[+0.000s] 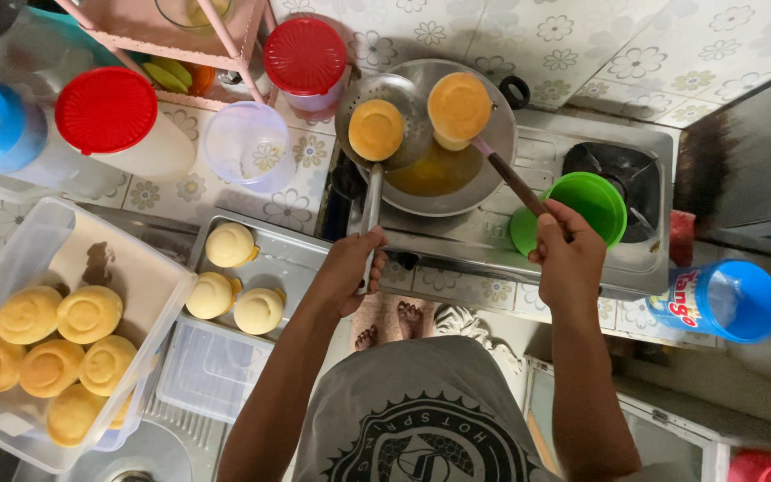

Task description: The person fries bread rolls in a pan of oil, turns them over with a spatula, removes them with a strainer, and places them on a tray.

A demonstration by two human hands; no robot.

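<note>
Each hand [350,268] lifts one cake [376,129] over the wok [443,170].

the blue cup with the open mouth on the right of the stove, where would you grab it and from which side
Take the blue cup around its cylindrical wall, near the middle, coming from above. It lies tipped on its side beside the stove, mouth pointing right, so the rounded wall faces up and is free. Both hands are occupied: the right hand holds a wooden handle.

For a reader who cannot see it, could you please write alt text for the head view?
Left hand holds a metal skimmer carrying one round yellow cake over a wok of oil; right hand lifts another cake on a wooden-handled tool.
</note>
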